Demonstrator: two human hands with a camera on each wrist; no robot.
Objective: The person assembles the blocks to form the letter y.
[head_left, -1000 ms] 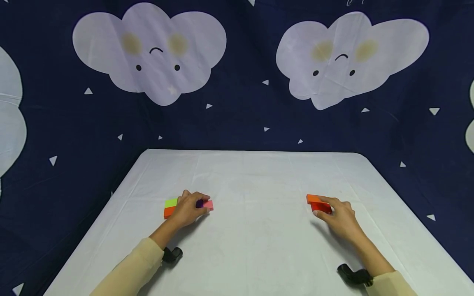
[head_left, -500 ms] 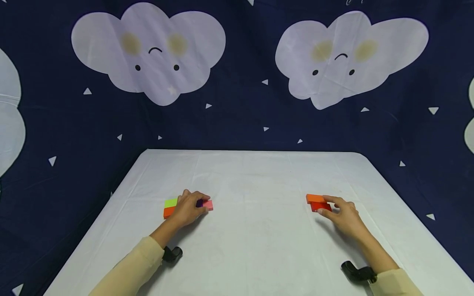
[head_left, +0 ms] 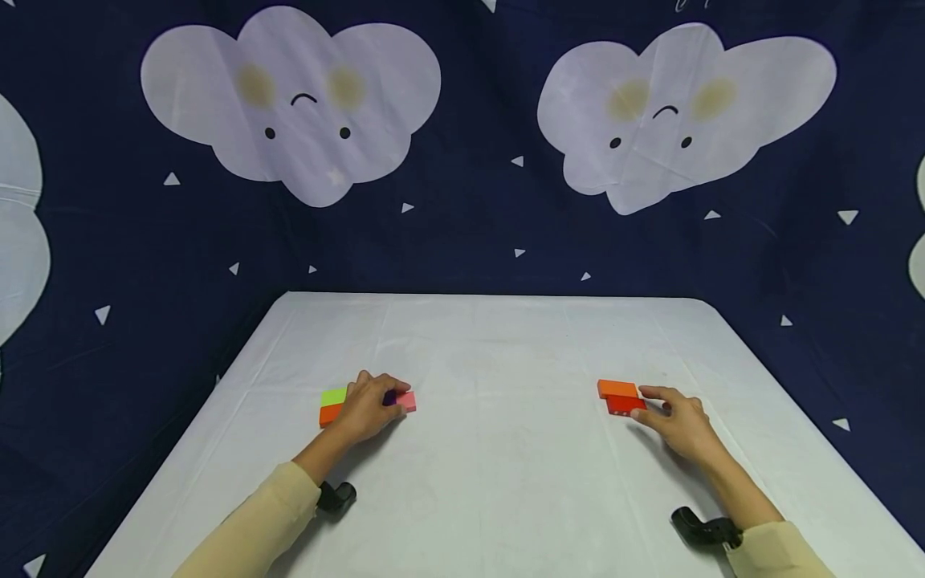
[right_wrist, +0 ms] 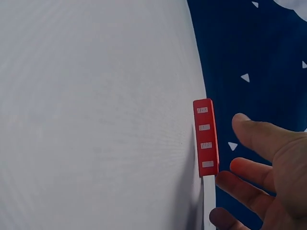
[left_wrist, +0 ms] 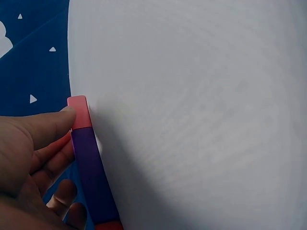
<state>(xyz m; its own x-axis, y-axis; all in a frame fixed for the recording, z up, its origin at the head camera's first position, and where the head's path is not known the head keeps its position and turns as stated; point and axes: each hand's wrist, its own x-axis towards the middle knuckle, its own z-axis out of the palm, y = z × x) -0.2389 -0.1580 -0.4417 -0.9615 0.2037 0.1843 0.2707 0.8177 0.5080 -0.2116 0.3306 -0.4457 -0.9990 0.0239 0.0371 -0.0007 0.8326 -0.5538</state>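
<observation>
Right wrist view: red block (right_wrist: 206, 137) just beside right grip (right_wrist: 290, 175).

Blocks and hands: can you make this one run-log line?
left hand: pinches pink block | pink block: abuts purple block | right hand: fingers spread beside red block | orange block: touches red block

Pink block (left_wrist: 82, 114), purple block (left_wrist: 95, 175), lime block (head_left: 333, 396), orange blocks (head_left: 617, 389), red block (right_wrist: 205, 136) (pale-patched) brighten the white tabletop (head_left: 491, 449); backdrop (head_left: 470, 217) is navy, white-triangled.

navy backdrop (head_left: 486, 104), pale printed clouds (head_left: 303, 116), small white triangles (head_left: 171, 180), white round-cornered table (head_left: 499, 441)
</observation>
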